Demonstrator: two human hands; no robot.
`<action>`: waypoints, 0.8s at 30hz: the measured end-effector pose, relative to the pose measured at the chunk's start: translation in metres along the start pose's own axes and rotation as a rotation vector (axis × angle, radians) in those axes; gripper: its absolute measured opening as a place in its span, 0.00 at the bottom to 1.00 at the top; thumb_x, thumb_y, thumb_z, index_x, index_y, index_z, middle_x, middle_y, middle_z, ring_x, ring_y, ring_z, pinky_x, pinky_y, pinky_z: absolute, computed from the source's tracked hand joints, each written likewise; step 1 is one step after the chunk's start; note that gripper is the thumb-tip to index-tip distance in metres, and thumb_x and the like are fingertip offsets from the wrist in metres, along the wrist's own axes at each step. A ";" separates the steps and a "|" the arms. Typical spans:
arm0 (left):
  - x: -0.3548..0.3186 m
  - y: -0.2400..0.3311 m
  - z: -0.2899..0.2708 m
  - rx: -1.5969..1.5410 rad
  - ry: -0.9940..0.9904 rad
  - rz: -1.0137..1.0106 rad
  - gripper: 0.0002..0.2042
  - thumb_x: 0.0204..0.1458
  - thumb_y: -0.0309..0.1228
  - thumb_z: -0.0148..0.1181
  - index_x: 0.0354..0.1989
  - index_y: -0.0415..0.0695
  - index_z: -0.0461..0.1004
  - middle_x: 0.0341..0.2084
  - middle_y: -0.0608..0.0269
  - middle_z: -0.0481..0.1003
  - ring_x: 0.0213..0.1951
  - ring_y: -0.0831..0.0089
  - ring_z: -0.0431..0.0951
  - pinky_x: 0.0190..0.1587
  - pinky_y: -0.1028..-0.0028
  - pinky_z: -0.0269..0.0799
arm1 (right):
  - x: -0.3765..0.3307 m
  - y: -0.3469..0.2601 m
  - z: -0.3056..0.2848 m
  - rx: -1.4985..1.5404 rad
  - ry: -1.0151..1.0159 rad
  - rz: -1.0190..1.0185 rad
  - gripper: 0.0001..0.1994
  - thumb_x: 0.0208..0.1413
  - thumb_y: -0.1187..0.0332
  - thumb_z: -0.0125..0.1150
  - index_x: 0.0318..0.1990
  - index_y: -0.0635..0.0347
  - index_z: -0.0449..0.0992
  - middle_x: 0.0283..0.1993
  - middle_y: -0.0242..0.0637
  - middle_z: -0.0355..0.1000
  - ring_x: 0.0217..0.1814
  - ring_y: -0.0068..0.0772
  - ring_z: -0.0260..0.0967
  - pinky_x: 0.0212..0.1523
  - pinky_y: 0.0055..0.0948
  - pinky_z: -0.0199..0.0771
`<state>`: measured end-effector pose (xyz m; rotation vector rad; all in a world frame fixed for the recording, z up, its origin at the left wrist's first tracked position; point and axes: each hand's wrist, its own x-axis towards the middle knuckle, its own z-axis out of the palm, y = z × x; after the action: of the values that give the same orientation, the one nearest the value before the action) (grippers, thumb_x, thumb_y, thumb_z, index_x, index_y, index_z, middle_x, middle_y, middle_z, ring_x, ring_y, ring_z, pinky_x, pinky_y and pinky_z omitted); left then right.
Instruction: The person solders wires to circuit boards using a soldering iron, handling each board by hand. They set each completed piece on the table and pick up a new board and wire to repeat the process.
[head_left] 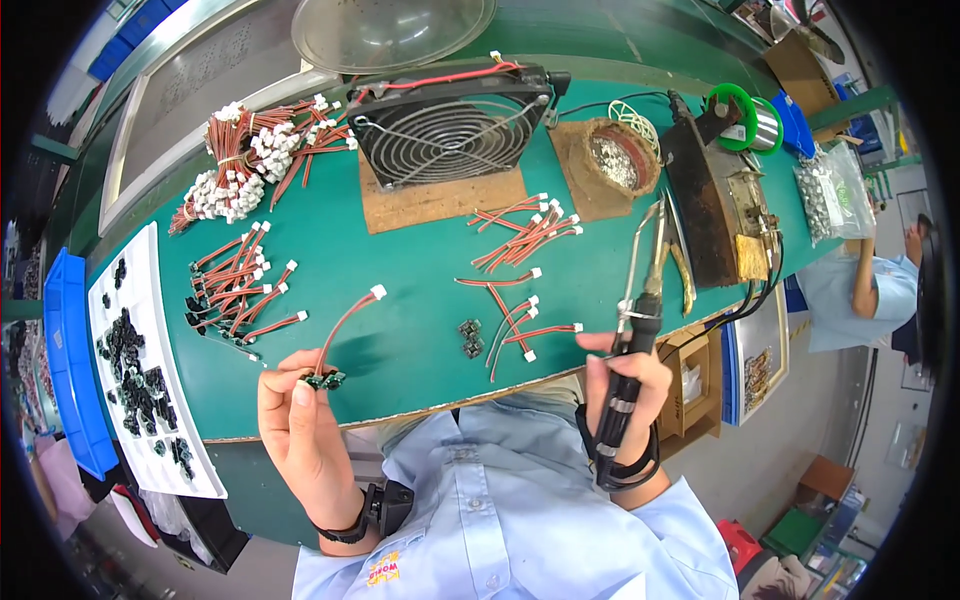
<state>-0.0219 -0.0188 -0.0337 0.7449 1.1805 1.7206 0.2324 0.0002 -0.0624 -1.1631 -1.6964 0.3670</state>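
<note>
Left hand (pixel 300 415) pinches a small green circuit board (pixel 323 379) between thumb and fingertips, held just over the near edge of the green bench (pixel 400 290). A red wire lead with a white plug (pixel 350 315) rises from the board and arcs far-right, plug end in the air.

Right hand (pixel 625 385) is closed around the black grip of a soldering iron (pixel 640 290), tip pointing far, above the bench near the right side. Its cable loops round the wrist.

Between the hands, on the bench: two more small boards (pixel 470 338) and a few loose red leads (pixel 515 320). Further back, another scatter of leads (pixel 525 230).

Left side: a row of finished leads (pixel 240 285), a tied bundle of red leads (pixel 255 150) at far left, a white tray (pixel 150 290) of small dark parts and a blue bin (pixel 70 350) beside it.

Far centre: black fan with wire grille (pixel 450 125) on a cardboard sheet, clear dome behind it. To its right a tip-cleaning pad (pixel 615 160), a dark iron stand (pixel 715 200), green solder spools (pixel 745 120), bag of white connectors (pixel 835 190).

Another person in a light blue shirt (pixel 870 290) sits at the far right edge.
</note>
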 end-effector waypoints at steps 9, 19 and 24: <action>0.010 -0.014 0.003 0.760 -0.032 0.009 0.06 0.52 0.22 0.52 0.39 0.37 0.69 0.41 0.58 0.70 0.30 0.76 0.70 0.37 0.76 0.65 | -0.014 -0.007 -0.018 0.042 -0.009 0.091 0.14 0.53 0.82 0.51 0.42 0.57 0.57 0.38 0.50 0.72 0.41 0.37 0.71 0.45 0.32 0.68; -0.044 -0.058 0.000 1.021 -1.128 -0.106 0.07 0.51 0.27 0.52 0.35 0.39 0.73 0.32 0.53 0.74 0.34 0.56 0.75 0.38 0.66 0.70 | -0.024 -0.012 -0.032 0.108 0.019 0.053 0.13 0.53 0.80 0.53 0.42 0.57 0.58 0.36 0.50 0.73 0.38 0.37 0.71 0.45 0.32 0.67; -0.026 -0.188 -0.018 1.180 -1.017 0.213 0.09 0.52 0.29 0.50 0.38 0.41 0.73 0.33 0.52 0.75 0.37 0.57 0.75 0.40 0.65 0.69 | -0.028 -0.023 -0.039 0.164 0.020 0.026 0.13 0.53 0.78 0.53 0.42 0.56 0.58 0.34 0.50 0.73 0.37 0.36 0.71 0.44 0.31 0.66</action>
<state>0.0364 -0.0220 -0.2156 2.1518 1.2494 0.3777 0.2541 -0.0443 -0.0446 -1.0655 -1.6035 0.4995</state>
